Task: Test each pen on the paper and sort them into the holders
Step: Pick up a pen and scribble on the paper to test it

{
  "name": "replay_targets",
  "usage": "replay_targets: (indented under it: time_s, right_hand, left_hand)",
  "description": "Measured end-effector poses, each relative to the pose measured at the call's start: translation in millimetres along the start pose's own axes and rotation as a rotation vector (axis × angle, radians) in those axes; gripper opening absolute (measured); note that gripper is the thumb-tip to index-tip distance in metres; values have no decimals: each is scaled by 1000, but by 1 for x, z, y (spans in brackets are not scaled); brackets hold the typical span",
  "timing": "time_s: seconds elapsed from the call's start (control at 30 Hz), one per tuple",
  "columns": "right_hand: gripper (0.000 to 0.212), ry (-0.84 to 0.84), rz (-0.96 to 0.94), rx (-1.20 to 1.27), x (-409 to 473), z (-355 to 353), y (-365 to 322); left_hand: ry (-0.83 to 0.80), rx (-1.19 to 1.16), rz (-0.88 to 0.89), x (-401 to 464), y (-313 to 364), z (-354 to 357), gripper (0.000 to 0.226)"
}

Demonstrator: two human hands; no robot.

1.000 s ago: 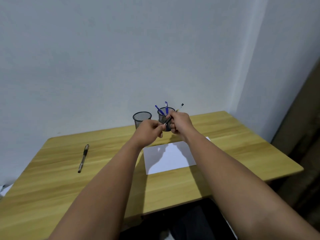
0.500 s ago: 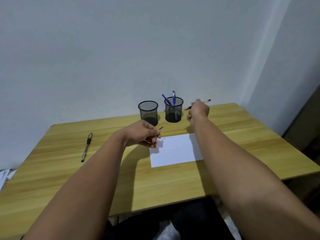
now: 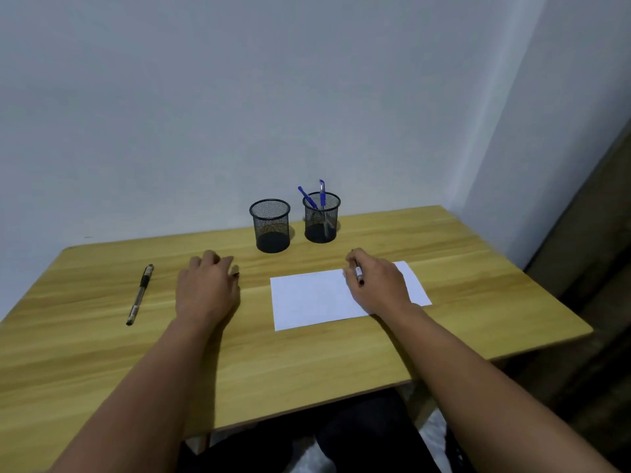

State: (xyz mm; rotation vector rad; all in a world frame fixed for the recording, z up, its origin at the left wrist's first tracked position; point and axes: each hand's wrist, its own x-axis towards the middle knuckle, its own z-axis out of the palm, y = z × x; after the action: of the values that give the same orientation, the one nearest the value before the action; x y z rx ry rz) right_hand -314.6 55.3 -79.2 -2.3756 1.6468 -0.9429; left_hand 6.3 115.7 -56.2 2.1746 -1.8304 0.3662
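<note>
My right hand [image 3: 377, 285] grips an uncapped pen [image 3: 358, 275] over the white paper [image 3: 307, 302], tip pointing down toward the sheet. My left hand [image 3: 205, 290] rests on the table left of the paper, and a dark pen cap [image 3: 235, 274] peeks out between its fingers. Two black mesh holders stand at the back. The left holder [image 3: 270, 230] looks empty, while the right holder [image 3: 321, 223] has two blue pens [image 3: 308, 198] in it. A black pen [image 3: 140, 295] lies on the table at the far left.
The wooden table [image 3: 307, 363] stands against a white wall, with its right edge near a dark surface. Dark clothing shows below the front edge.
Both hands pulled apart from in front of the holders, separating cap and pen. The left hand dropped to the table with the cap; the right brought the pen down over the paper.
</note>
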Motion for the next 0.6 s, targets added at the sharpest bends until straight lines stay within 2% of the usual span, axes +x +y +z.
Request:
replay_targets:
  time_s: [0.1,0.2,0.33,0.43,0.53,0.6]
  right_hand:
    - [23,10,6,-15,-3,7,6]
    - [26,25,4,22,-4,11,8]
    - [26,4,-5,38,-2,10,11]
    - [17,0,13,68,6,8,14]
    - [30,50,114,261,17,5,14]
    - [27,77,212,560,28,7,5]
  left_hand:
    - [81,-183,187,-2,24,-1,36]
    - [-35,-339,333,-4,45,3,40]
    - [-205,-397,332,-5,58,17,57]
    - [-256,-328,338,-9,59,33,61]
    - [-216,-340,324,-9,56,42,62]
    - [-196,-346,324,-9,54,45,63]
